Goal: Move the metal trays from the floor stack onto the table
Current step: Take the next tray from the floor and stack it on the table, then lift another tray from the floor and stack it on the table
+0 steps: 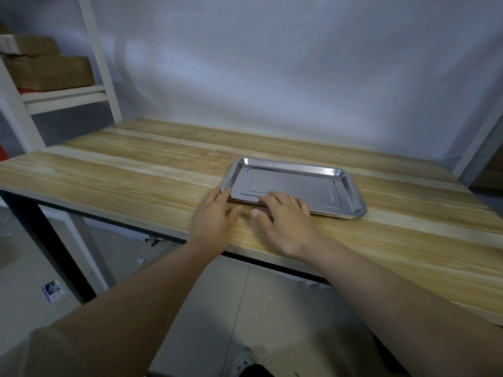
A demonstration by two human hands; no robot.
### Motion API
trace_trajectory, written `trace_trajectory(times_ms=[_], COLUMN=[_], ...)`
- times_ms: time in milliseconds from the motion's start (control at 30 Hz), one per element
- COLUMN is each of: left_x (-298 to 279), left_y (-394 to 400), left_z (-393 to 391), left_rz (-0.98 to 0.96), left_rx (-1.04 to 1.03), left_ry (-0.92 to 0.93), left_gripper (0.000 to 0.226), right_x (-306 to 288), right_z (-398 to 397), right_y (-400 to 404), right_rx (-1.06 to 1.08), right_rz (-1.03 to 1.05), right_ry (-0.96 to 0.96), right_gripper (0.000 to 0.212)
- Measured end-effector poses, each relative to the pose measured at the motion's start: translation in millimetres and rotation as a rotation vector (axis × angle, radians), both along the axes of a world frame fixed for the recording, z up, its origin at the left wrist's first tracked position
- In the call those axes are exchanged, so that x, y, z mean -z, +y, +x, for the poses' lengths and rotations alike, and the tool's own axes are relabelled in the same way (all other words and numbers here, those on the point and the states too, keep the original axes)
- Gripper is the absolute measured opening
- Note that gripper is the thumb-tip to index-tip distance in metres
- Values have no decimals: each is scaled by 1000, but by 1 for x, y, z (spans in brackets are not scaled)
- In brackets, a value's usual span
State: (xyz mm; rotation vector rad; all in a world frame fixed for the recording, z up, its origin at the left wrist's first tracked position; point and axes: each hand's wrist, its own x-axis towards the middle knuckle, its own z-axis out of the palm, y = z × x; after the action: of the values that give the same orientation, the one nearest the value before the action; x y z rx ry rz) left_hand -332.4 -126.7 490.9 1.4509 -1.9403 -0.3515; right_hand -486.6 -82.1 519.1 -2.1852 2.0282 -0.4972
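Observation:
A low stack of several shiny rectangular metal trays [296,183] lies on the wooden table [122,175], right of its middle. My left hand [215,219] lies flat on the table with its fingertips touching the stack's near left corner. My right hand [285,221] reaches over the near rim, its straight fingers resting inside the top tray and the thumb on the table. Neither hand grips anything. No floor stack is in view.
A white shelf frame [103,66] with cardboard boxes [49,69] stands at the back left. A grey wall runs behind the table. Below the near table edge lie a tiled floor, a small paper packet [53,291] and my shoe [245,363].

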Motion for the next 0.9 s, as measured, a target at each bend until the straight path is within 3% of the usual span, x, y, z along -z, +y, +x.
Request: trace_trajectory(times_ms=[233, 333, 467, 667, 900], left_x=[2, 22, 61, 134, 243], left_y=[28, 50, 70, 90, 125], left_z=[25, 59, 120, 199, 272], left_rz=[-82, -211, -233, 130, 614], left_rx=[-51, -142, -373, -579, -798], left_ry=[409, 420, 355, 392, 468], left_gripper=[26, 20, 19, 22, 32], right_x=[-2, 5, 33, 101, 203], right_z=[55, 84, 127, 182, 225], right_y=[13, 20, 28, 27, 10], right_rx=[-196, -317, -489, -615, -511], right_rz=[-185, -265, -303, -87, 271], right_ry=[-42, -106, -192, -256, -353], right_gripper=[42, 35, 28, 31, 28])
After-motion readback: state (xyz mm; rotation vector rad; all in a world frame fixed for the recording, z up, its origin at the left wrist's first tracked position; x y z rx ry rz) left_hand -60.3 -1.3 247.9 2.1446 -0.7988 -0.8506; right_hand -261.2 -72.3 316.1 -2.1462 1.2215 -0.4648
